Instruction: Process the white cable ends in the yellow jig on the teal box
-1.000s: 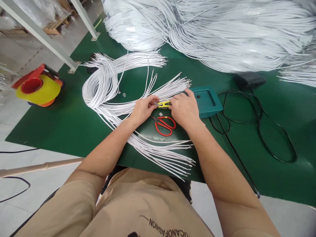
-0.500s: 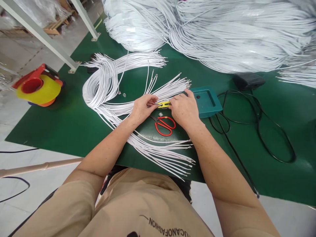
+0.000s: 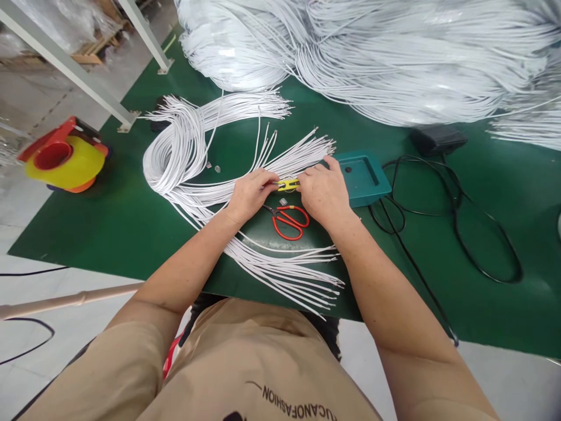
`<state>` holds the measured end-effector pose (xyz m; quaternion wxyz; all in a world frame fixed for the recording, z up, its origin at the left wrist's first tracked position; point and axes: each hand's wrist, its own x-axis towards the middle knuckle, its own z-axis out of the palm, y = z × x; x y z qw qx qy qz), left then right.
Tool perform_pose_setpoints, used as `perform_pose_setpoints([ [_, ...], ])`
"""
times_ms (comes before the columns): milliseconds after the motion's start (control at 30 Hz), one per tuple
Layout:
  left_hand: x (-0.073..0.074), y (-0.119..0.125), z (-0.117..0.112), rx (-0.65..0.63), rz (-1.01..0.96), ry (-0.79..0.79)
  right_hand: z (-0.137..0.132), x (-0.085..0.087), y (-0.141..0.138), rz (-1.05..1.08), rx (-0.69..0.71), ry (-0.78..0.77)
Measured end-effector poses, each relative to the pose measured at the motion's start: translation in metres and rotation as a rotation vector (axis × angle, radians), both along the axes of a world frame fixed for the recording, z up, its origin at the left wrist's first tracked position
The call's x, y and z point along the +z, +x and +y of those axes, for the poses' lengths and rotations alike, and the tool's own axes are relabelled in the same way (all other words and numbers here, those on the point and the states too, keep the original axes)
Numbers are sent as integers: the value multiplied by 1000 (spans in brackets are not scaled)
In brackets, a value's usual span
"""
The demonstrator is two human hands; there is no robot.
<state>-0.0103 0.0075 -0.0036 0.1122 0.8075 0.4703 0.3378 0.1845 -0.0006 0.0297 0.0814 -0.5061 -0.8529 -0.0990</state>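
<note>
My right hand [image 3: 323, 190] is closed around a small yellow tool [image 3: 288, 185] that looks like thread snips; its far end is hidden under the fingers. At the tool's left end, my left hand [image 3: 253, 193] pinches what appears to be the end of a white cable. Both hands are close together above the bench. Just behind them lies a bundle of white cables [image 3: 291, 158] with bare-looking tips. Red-handled scissors [image 3: 289, 222] rest in front of the hands, beside a tiny clear piece [image 3: 283, 202]. More loose white cables [image 3: 280, 269] spread out under my forearms.
A teal tray [image 3: 362, 178] sits right of my right hand, with black cords [image 3: 456, 216] and a black box [image 3: 437, 139] beyond. Large heaps of white cable [image 3: 394, 64] fill the back. A tape dispenser [image 3: 65, 155] stands left, near a metal post [image 3: 79, 70].
The whole view has shifted slightly. Both hands keep the same grip, with the yellow tool still between them.
</note>
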Motion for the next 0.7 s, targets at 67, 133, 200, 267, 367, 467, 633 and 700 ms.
perform_pose_setpoints([
  [67,3,1,-3,-20,50,25,-1,1,0,11,1,-8],
  [133,5,2,-5,-26,42,9,-1,1,0,17,0,-8],
  [200,7,3,-6,-1,-36,-56,-1,0,0,10,-4,4],
  [267,7,3,-5,45,-146,-150,-1,0,0,8,-6,6],
  [367,6,2,-3,92,-273,-247,-1,-1,0,22,-7,-3],
  [467,6,2,-3,110,-297,-252,-1,0,0,13,-6,-3],
  [633,4,3,-3,178,-298,-269,-1,0,0,11,-11,-11],
  [700,4,3,-3,171,-284,-227,-1,0,0,20,-9,-12],
])
